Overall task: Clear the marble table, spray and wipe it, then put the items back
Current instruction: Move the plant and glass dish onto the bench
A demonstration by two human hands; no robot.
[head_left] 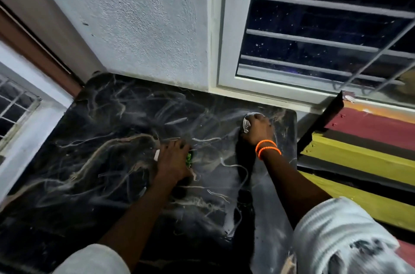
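Observation:
The black marble table (94, 157) with pale veins fills the lower left and middle of the head view. My left hand (173, 159) rests on it near the centre, closed over a small item with a white part and green bits (189, 159); most of that item is hidden. My right hand (258, 128), with orange bands on the wrist, is closed over a clear glass object (247, 121) standing on the table near its far right corner.
A textured white wall (146, 27) and a barred window (325, 33) stand right behind the table. A second window (15, 103) is at the left. A red, yellow and black striped surface (363, 150) lies beside the table's right edge.

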